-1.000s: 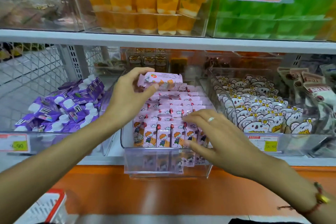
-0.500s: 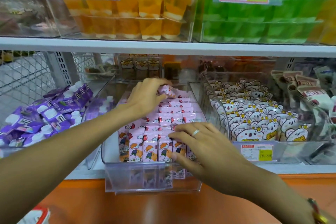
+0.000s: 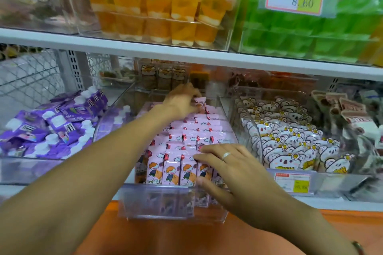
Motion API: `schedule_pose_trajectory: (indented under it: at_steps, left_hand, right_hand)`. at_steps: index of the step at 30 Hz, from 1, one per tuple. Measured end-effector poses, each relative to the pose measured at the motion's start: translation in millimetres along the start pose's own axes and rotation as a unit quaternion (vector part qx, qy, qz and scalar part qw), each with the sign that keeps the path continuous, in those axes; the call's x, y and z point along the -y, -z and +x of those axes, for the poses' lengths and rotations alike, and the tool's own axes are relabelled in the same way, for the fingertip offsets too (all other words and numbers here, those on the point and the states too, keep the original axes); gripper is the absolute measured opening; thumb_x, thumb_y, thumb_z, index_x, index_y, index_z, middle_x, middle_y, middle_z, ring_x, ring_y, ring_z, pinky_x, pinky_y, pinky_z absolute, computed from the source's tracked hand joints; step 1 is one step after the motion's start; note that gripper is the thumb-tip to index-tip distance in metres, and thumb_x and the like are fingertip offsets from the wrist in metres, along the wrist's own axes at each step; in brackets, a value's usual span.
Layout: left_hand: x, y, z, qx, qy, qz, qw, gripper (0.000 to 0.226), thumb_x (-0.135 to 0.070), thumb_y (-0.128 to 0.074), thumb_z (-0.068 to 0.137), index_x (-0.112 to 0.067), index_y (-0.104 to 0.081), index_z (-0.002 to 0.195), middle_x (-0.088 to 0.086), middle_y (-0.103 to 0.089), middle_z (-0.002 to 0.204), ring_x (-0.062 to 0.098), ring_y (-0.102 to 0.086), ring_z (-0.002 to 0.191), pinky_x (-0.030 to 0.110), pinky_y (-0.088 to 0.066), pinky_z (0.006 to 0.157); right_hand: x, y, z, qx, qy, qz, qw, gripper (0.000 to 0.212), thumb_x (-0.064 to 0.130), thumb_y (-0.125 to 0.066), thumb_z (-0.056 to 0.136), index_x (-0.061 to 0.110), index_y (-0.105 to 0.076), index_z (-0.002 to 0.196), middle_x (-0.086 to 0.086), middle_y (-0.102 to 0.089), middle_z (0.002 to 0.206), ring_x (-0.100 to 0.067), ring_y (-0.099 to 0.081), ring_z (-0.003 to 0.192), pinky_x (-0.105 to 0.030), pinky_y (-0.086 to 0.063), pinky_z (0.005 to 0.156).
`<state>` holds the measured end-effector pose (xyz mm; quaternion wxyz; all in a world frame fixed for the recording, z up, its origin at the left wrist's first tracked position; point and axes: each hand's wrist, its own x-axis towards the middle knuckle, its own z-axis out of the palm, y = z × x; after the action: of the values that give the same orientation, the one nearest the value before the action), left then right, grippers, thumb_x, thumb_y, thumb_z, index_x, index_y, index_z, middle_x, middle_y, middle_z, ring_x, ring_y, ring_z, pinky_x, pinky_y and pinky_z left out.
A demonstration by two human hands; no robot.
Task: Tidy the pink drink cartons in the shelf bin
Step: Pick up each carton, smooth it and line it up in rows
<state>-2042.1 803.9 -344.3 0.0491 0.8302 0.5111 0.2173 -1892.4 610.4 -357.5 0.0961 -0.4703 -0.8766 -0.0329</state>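
Rows of pink drink cartons (image 3: 182, 138) with a cartoon child printed on them fill a clear plastic bin (image 3: 165, 205) pulled partly out of the lower shelf. My left hand (image 3: 182, 100) reaches to the back of the bin and grips one pink carton (image 3: 200, 102) at the rear row. My right hand (image 3: 226, 170) lies over the front right cartons, fingers spread across their tops and the thumb against their faces.
Left of the bin lies a tray of purple pouches (image 3: 51, 126). To the right is a clear bin of bear-shaped snack packs (image 3: 290, 145). The shelf above (image 3: 186, 56) carries orange jelly cups (image 3: 165, 12) and green packs (image 3: 321, 33).
My left hand has carried the pink carton from above the middle of the bin down to the back row. My right hand stays on the front cartons.
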Motion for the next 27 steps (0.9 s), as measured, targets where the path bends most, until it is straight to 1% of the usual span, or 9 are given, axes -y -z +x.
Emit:
schedule_pose_trajectory:
  at_steps: [2,4,7,9,14,17,22,24,27]
  left_hand:
    - [2.5,-10.4,3.3,0.078,0.009,0.038,0.996,0.031,-0.035,-0.052,0.097,-0.016,-0.063,0.118,0.006,-0.062,0.119,0.022,-0.057,0.101,0.031,-0.044,0.083]
    - [3.6,-14.3,5.5,0.121,0.019,0.02,0.992,0.032,-0.031,-0.043,0.101,-0.016,-0.062,0.121,0.007,-0.063,0.119,0.02,-0.056,0.097,0.03,-0.044,0.083]
    - [4.0,-7.2,6.3,0.117,-0.004,-0.003,0.993,0.033,-0.031,-0.042,0.101,-0.021,-0.053,0.131,0.005,-0.058,0.128,0.02,-0.055,0.104,0.031,-0.044,0.085]
    - [3.3,-0.8,5.7,0.09,-0.02,-0.02,0.996,0.033,-0.032,-0.049,0.098,-0.02,-0.055,0.128,0.004,-0.059,0.128,0.021,-0.058,0.109,0.035,-0.049,0.089]
    - [-4.4,-0.4,5.6,0.124,-0.036,0.05,0.99,0.032,-0.033,-0.057,0.094,-0.017,-0.064,0.121,0.002,-0.062,0.122,0.015,-0.055,0.1,0.028,-0.043,0.08]
    - [-7.8,-2.1,7.5,0.092,-0.009,0.01,0.996,0.024,-0.027,-0.065,0.089,-0.014,-0.07,0.109,0.003,-0.067,0.114,0.019,-0.061,0.102,0.035,-0.052,0.087]
    - [-6.8,-1.0,1.4,0.048,0.041,-0.095,0.994,0.01,-0.022,-0.064,0.09,-0.015,-0.066,0.097,0.007,-0.065,0.117,0.023,-0.059,0.108,0.04,-0.049,0.096]
    - [-9.4,3.5,-4.4,-0.011,0.066,-0.196,0.978,0.007,-0.022,-0.062,0.091,-0.015,-0.061,0.094,0.009,-0.064,0.116,0.025,-0.058,0.109,0.041,-0.047,0.096]
    - [-19.5,12.1,-15.8,-0.102,0.117,-0.342,0.927,0.01,-0.019,-0.058,0.094,-0.009,-0.06,0.098,0.012,-0.064,0.117,0.026,-0.058,0.112,0.041,-0.046,0.098]
  right_hand:
    - [-0.4,0.5,0.0,-0.001,0.003,-0.002,1.0,0.065,0.061,-0.013,0.089,0.031,-0.044,0.138,0.012,-0.045,0.141,-0.004,-0.032,0.129,-0.012,-0.004,0.1]
    - [-1.0,0.1,0.4,-0.006,0.007,0.005,1.0,0.066,0.062,-0.011,0.088,0.033,-0.042,0.139,0.013,-0.042,0.143,-0.002,-0.029,0.129,-0.008,0.0,0.099]
    - [-3.0,-1.5,1.4,-0.009,0.014,0.007,1.0,0.064,0.063,-0.012,0.088,0.036,-0.037,0.14,0.016,-0.037,0.145,0.0,-0.024,0.131,-0.006,0.004,0.097]
    - [-4.5,-2.5,1.5,-0.011,0.02,-0.001,1.0,0.059,0.062,-0.017,0.091,0.036,-0.036,0.141,0.017,-0.036,0.145,0.001,-0.022,0.13,-0.007,0.004,0.097]
    - [-1.0,-4.5,6.8,-0.047,0.009,-0.002,0.999,0.041,0.054,-0.032,0.097,0.034,-0.046,0.13,0.016,-0.047,0.13,-0.004,-0.037,0.117,-0.016,-0.012,0.096]
    - [2.1,-5.7,15.3,-0.078,-0.013,0.001,0.997,0.03,0.044,-0.039,0.098,0.03,-0.055,0.118,0.011,-0.055,0.116,-0.011,-0.047,0.105,-0.023,-0.021,0.091]
    - [0.9,-8.2,19.3,-0.094,-0.028,0.013,0.995,0.025,0.04,-0.041,0.098,0.03,-0.057,0.112,0.01,-0.056,0.11,-0.012,-0.05,0.101,-0.024,-0.025,0.091]
    - [0.9,-7.6,18.4,-0.095,-0.024,0.014,0.995,0.024,0.041,-0.041,0.098,0.031,-0.057,0.113,0.011,-0.056,0.111,-0.011,-0.048,0.102,-0.023,-0.023,0.09]
    - [0.3,-5.4,16.7,-0.091,-0.022,0.016,0.995,0.025,0.041,-0.042,0.097,0.031,-0.057,0.114,0.011,-0.056,0.113,-0.01,-0.048,0.104,-0.021,-0.022,0.09]
